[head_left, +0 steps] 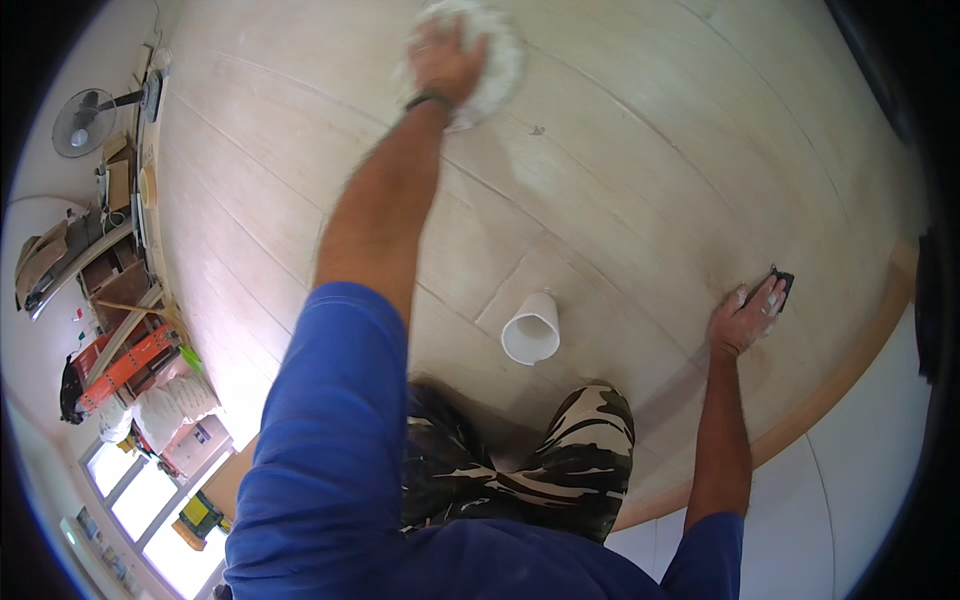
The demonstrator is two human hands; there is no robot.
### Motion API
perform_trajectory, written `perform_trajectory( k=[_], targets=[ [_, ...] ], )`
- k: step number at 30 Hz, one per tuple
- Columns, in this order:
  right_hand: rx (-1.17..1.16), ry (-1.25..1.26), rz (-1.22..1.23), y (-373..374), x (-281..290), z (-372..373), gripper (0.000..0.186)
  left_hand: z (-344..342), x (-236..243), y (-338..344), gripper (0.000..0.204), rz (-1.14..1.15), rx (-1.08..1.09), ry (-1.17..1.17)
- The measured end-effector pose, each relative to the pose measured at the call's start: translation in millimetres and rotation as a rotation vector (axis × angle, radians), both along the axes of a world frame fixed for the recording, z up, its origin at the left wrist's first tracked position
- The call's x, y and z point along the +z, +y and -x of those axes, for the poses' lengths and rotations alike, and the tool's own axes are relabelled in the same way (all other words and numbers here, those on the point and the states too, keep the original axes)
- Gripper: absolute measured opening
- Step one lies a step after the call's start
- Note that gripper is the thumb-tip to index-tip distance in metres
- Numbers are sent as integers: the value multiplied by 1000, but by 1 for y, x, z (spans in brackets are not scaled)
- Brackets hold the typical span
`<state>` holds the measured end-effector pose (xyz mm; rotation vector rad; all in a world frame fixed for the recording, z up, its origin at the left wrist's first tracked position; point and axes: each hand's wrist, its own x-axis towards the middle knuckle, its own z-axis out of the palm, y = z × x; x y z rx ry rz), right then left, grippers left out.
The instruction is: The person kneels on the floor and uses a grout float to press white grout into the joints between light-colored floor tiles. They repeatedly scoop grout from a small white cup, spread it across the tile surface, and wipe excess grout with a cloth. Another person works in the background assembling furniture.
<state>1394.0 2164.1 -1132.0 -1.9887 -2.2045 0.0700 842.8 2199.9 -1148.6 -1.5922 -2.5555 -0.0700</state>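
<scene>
Near the top of the head view, my left hand (448,62) lies with fingers spread on a round white cloth or pad (497,85) on the pale plank surface (600,170); the hand is somewhat blurred. Down at the right, my right hand (748,315) grips a small dark flat block (783,288) against the same surface, with whitish smears on its fingers. Between my forearms, a white cylindrical cup or tube (530,330) rests on the planks just above my camouflage-clad knees.
A curved wooden edge (860,370) runs along the right and bottom, with a white surface (870,450) beyond it. At the far left are a fan (83,125), boards and an orange beam (125,370), white sacks (170,405) and a bright window (135,485).
</scene>
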Motion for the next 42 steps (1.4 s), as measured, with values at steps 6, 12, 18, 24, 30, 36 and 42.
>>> perform_trajectory(
  k=[6,12,18,24,30,36,42],
  targets=[
    [40,9,4,1,-10,10,60,115,18,-291,61,277,649,-28],
    [21,-63,8,-4,-2,-4,59,-92,34,-374,58,39,851,-97],
    [47,-55,-7,-3,-3,-5,58,-147,49,-288,56,101,399,-215],
    [62,-45,-68,1,-12,1,57,-36,56,-176,54,56,423,-185],
    [51,-62,-62,0,-6,-7,57,-74,42,-178,55,88,-62,-137],
    [66,-84,-58,1,-16,-2,57,52,21,-261,58,35,319,-83],
    [74,-78,-69,0,-2,-8,55,42,35,-365,59,28,1046,-186]
  ],
)
